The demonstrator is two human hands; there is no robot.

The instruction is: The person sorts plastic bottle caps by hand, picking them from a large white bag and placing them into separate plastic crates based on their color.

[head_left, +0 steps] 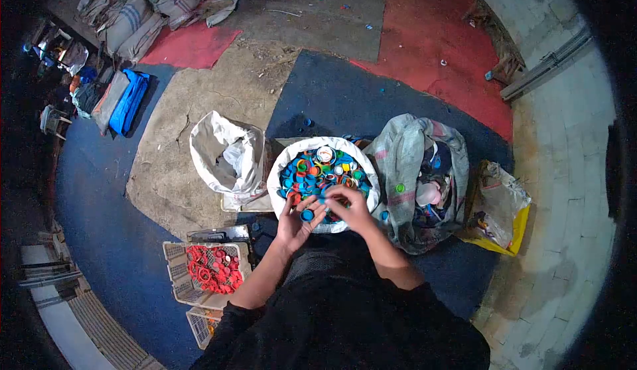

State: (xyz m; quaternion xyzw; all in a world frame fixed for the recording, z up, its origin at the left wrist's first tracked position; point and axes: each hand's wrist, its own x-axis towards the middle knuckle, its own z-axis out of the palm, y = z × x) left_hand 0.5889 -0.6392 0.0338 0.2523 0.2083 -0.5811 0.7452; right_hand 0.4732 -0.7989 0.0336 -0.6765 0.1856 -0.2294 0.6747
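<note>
A white woven sack (273, 185) with a rolled rim stands in front of me, filled with bottle caps (308, 169), mostly blue with some orange, green, white and yellow. Over its near side, my left hand (298, 227) is turned palm up, cupping a blue bottle cap (306, 215) between thumb and fingers. From the right, my right hand (353, 209) reaches across with bent fingers close to the left fingertips. Something blue shows between the two hands, but blur and overlap hide exactly what the right fingers hold.
Left of the caps stands another white sack (202, 146). A crate of red caps (174, 270) sits at lower left, above a second crate (197, 327). On the right are a grey-green sack (398, 151) of mixed items and a yellow-edged bag (516, 227). Stuffed sacks (129, 25) lie far left.
</note>
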